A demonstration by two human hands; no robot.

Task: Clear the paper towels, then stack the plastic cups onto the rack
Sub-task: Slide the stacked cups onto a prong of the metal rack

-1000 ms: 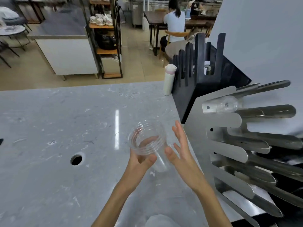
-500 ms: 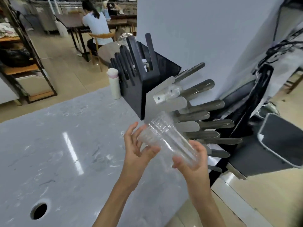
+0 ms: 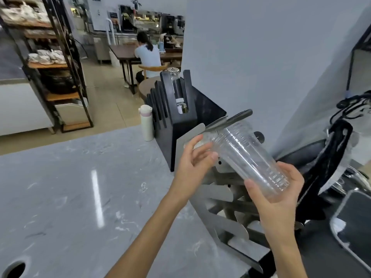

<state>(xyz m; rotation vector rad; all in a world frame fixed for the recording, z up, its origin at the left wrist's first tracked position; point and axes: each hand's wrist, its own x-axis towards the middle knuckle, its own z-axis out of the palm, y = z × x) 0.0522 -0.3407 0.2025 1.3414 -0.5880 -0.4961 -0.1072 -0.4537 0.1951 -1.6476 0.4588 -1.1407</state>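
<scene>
A stack of clear plastic cups point(image 3: 249, 157) lies tilted in the air, its open mouth pointing up toward the top slot of the steel rack point(image 3: 218, 199). My right hand point(image 3: 279, 189) cups the stack's closed bottom end from below. My left hand point(image 3: 192, 163) rests on the side of the stack near its rim, fingers partly spread. The rack's metal prongs run back to the right, and the cups' rim touches or nearly touches the top prong. No paper towels are in sight.
A black slotted holder point(image 3: 180, 117) stands behind the rack, with a white bottle point(image 3: 146, 123) beside it. The grey marble counter point(image 3: 70, 193) has a round hole point(image 3: 14, 269) at the near left. Dark equipment point(image 3: 329, 169) sits right. A person sits far back.
The cup stack rose and swung right to the rack's top slot. My right hand moved from beside it to under its bottom end. The view turned right.
</scene>
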